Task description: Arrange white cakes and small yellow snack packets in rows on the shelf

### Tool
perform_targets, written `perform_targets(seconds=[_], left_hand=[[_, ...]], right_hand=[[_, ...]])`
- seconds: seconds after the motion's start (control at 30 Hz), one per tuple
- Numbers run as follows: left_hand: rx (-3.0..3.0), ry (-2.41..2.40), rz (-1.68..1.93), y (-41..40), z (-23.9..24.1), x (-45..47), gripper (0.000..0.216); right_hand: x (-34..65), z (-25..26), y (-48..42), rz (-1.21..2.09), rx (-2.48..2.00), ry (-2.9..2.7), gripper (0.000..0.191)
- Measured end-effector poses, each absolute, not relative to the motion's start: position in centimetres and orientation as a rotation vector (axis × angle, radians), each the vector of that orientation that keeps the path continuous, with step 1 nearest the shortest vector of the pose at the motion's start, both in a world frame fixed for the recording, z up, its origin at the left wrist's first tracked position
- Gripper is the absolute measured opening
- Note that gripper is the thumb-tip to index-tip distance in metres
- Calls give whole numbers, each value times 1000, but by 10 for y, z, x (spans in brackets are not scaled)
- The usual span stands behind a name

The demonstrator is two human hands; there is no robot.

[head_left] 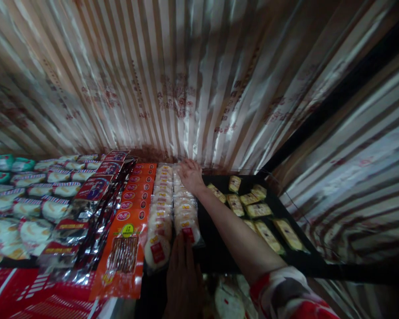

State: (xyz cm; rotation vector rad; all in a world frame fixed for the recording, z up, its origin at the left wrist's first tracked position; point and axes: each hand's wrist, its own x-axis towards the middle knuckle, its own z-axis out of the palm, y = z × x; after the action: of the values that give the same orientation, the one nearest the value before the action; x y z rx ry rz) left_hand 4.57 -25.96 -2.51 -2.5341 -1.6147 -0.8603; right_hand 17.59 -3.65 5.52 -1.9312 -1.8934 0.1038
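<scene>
My right hand reaches far back along the dark shelf. Its fingers lie flat on the rear end of a row of clear packets with round pale cakes. My left hand rests at the front end of the same row, fingers stretched out against the nearest packet with a red label. A second row of the same cakes lies just to the left. Neither hand grips anything.
Orange sausage packets and dark red shiny packets lie in rows to the left, with white and teal cake packets beyond. Loose yellow packets are scattered on the shelf's right. Striped shiny sheets hang behind.
</scene>
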Motion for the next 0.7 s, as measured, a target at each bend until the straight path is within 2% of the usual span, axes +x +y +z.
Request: perform_targets(seconds=[0.23,0.37,0.47,0.6,0.7], left_hand=[[-2529,-1461,-899,-273,-11,45,45],[-2685,-1316,-997,-300,-17,53,37],[-2984,-1371,-841,-321,-27,60,42],[-3194,-1533,-497,-340,-49,68,63],[-3313,-1485,-349,-347,-69,75,65]], right_hand=[[208,45,-147,15,-1641,-1603,32],[222,39,-228,-17,-1656,-1495,28],[225,22,-286,3,-1720,-1432,25],[218,-17,-348,128,-1816,-1505,24],[208,-39,-378,181,-1849,-1543,28]])
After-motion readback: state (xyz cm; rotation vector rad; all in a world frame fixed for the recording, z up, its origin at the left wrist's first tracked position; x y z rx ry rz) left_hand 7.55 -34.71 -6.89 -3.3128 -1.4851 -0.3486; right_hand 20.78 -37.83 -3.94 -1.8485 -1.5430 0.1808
